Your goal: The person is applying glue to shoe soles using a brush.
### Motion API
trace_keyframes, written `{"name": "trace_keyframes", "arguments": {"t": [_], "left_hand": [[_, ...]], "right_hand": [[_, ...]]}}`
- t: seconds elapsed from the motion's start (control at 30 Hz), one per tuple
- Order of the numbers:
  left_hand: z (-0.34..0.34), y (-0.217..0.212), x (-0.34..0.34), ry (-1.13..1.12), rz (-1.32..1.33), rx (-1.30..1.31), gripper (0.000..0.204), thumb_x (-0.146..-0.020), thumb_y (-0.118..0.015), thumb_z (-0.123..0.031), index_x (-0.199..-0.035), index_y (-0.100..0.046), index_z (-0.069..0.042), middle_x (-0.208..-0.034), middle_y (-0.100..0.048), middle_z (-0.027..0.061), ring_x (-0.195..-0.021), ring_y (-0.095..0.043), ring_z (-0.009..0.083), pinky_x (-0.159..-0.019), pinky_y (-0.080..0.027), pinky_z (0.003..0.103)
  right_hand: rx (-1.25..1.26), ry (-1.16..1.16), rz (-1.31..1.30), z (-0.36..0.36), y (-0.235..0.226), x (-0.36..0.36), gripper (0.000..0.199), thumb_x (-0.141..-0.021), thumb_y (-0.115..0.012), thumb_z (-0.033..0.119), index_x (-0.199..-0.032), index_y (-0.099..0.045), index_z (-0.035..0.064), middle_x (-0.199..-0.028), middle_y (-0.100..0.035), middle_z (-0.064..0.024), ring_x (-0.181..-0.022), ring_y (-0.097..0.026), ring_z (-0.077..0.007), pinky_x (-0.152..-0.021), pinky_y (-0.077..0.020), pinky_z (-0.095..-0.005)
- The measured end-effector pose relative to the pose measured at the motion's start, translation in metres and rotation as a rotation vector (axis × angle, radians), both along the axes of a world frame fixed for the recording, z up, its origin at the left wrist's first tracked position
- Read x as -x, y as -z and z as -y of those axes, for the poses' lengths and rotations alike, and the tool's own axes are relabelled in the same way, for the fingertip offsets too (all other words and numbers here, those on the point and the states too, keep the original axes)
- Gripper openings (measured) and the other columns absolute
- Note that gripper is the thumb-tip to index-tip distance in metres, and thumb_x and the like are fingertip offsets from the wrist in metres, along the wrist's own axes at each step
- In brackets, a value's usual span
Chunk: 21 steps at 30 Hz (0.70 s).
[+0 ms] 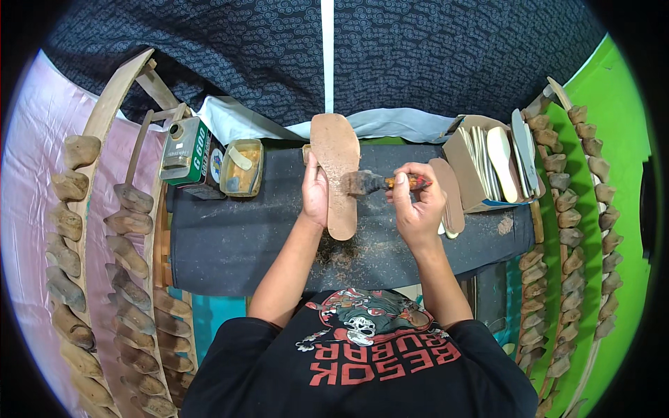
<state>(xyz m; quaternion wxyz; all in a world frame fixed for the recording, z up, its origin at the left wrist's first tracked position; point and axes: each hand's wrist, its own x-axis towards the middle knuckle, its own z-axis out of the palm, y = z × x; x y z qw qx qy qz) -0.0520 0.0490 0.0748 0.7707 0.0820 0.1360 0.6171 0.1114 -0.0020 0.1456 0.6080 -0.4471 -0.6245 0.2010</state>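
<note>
A brown shoe sole (336, 143), upright with its wide end away from me, is gripped along its left edge by my left hand (316, 191). My right hand (420, 211) is closed round the orange and black handle of a flat brush (375, 182). The brush's bristles touch the right side of the sole near its middle. Pale specks dot the sole's face. Beneath it, brown crumbs and dust (339, 261) lie scattered over the dark cloth on the table (244, 240). Just right of my right hand lie several more brown soles (454, 209), partly hidden by that hand.
A cardboard box (474, 187) of white soles stands at the table's right. At the left are a green and black metal can (185, 157) and a plastic tub (249, 187) with yellowish residue and a spatula. Racks of wooden shoe lasts (129, 223) flank both sides.
</note>
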Motion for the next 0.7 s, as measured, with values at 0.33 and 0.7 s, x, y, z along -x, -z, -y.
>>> {"name": "trace_keyframes", "arguments": {"t": [0.33, 0.7], "left_hand": [[-0.008, 0.019, 0.015, 0.104, -0.002, -0.17, 0.071, -0.104, -0.028, -0.065, -0.137, -0.055, -0.009, -0.121, -0.067, 0.0109, -0.101, -0.068, 0.0248, -0.089, -0.057, 0.043], [-0.008, 0.018, 0.016, 0.091, 0.057, -0.203, 0.072, -0.102, -0.028, -0.069, -0.135, -0.058, -0.011, -0.118, -0.064, 0.0093, -0.09, -0.058, 0.0247, -0.071, -0.052, 0.039]], "right_hand": [[-0.049, 0.038, 0.1, -0.006, -0.004, -0.011, 0.007, -0.092, -0.066, 0.003, -0.098, -0.063, 0.0006, -0.072, -0.067, -0.0037, -0.062, -0.063, -0.0078, -0.058, -0.0505, -0.0247], [0.0, -0.093, 0.152, 0.008, -0.007, -0.002, 0.007, -0.09, -0.068, 0.002, -0.096, -0.064, 0.0012, -0.069, -0.065, -0.0021, -0.061, -0.06, -0.0052, -0.055, -0.0486, -0.0229]]}}
